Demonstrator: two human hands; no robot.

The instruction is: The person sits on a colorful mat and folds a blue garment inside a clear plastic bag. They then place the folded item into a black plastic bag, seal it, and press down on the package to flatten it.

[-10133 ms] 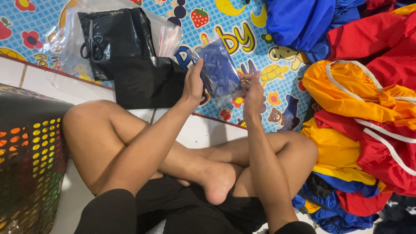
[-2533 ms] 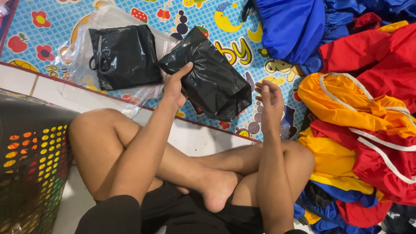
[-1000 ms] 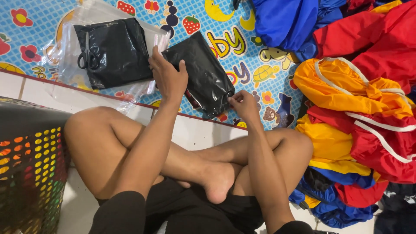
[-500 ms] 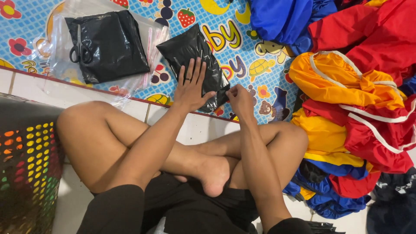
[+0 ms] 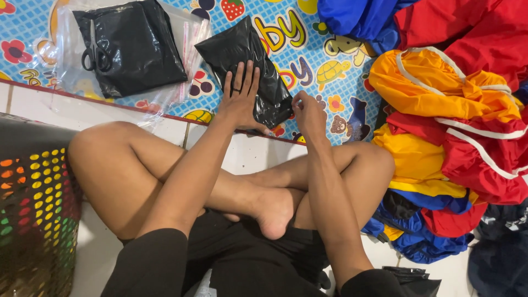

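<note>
Bright cartoon mat covers the floor beyond white tiles. On it lies a black bag, slanted; the left hand presses flat on it, fingers spread, while the right hand pinches its near corner. Further left, scissors rest on a black stack inside clear plastic. Red, yellow and blue jackets pile up at right; a basket stands at left.

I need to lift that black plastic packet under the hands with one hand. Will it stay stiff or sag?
The black packet would probably sag: its film is wrinkled and puffy. The glossy surface looks slippery. The left hand presses it flat, suggesting soft contents.
</note>
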